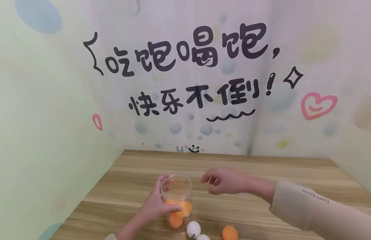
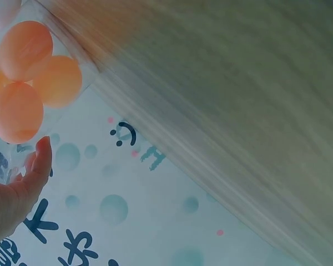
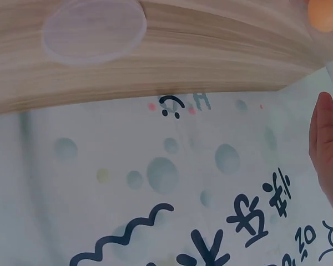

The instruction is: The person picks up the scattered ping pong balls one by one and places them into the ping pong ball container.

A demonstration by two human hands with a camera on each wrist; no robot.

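Observation:
My left hand (image 1: 157, 206) grips a clear plastic jar (image 1: 185, 196) round its side, thumb across the front. The jar stands with its mouth uncovered and has several orange balls (image 1: 175, 220) in its lower half. In the left wrist view, orange balls (image 2: 25, 51) show through the jar wall above the left hand (image 2: 22, 188). To the right of the jar, my right hand (image 1: 224, 181) hovers over the table with loosely bent fingers and nothing visible in them. Its fingers (image 3: 324, 124) look fairly straight in the right wrist view.
Two white balls, one nearer the jar (image 1: 193, 230) and another (image 1: 203, 237) at the frame's bottom edge, lie beside an orange ball (image 1: 230, 232) further right. A translucent round disc, like a lid (image 3: 94, 30), lies on the wooden table (image 1: 137, 166). A printed curtain (image 1: 203, 133) stands behind.

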